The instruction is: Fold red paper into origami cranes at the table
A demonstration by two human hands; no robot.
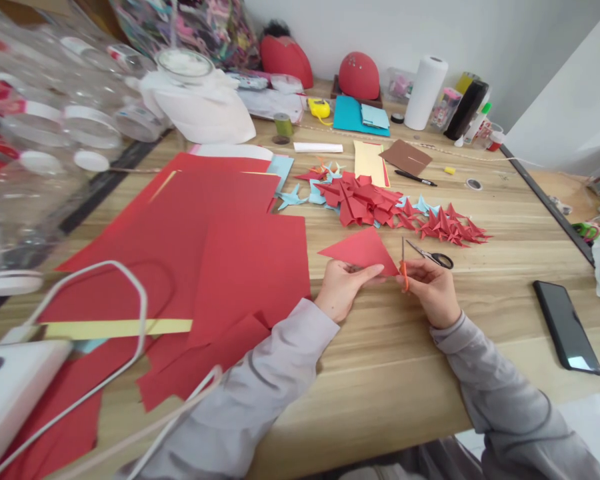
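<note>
A folded red paper triangle (363,248) is pinched between the thumb and fingers of my left hand (344,285). Orange-handled scissors (404,267) are in my right hand (434,291), their blade pointing up beside the triangle's right corner. Another pair of scissors with black handles (440,259) lies on the table just behind my right hand. Beyond the triangle sits a pile of folded red paper pieces (360,200), with light blue folded pieces (292,197) beside it.
Large red paper sheets (250,267) cover the table's left part, near a white cable (143,307). At right lies a phone (567,327). Behind are a brown card (407,159), a black pen (416,178), a yellow tape measure (319,108) and a white roll (426,93). Plastic bottles (93,127) crowd the left.
</note>
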